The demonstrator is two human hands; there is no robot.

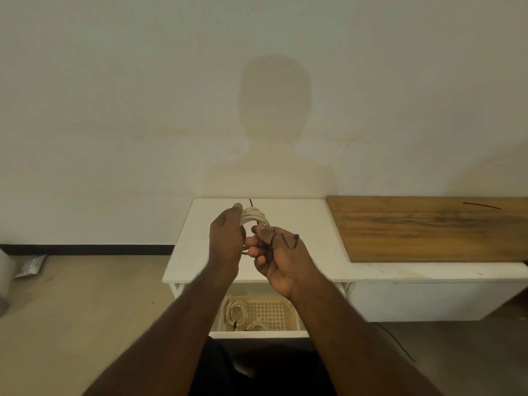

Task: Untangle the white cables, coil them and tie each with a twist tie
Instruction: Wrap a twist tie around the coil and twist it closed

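A coiled white cable (255, 217) is held up above the white table (308, 224). My left hand (225, 238) grips the coil from the left side. A thin dark twist tie (251, 203) sticks up behind the coil and runs down past it. My right hand (278, 258) pinches the tie at the coil's lower right, and dark tie ends lie across the back of its fingers. Two more coiled white cables (237, 311) lie in a cream lattice basket (274, 312) under the table, one with a dark tie on it.
A wooden board (428, 227) lies on the right part of the table, with a loose dark tie (481, 205) on its far side. A wall stands right behind the table. A foil bag (30, 265) and a white object lie on the floor at left. A black cord (400, 347) trails on the floor at right.
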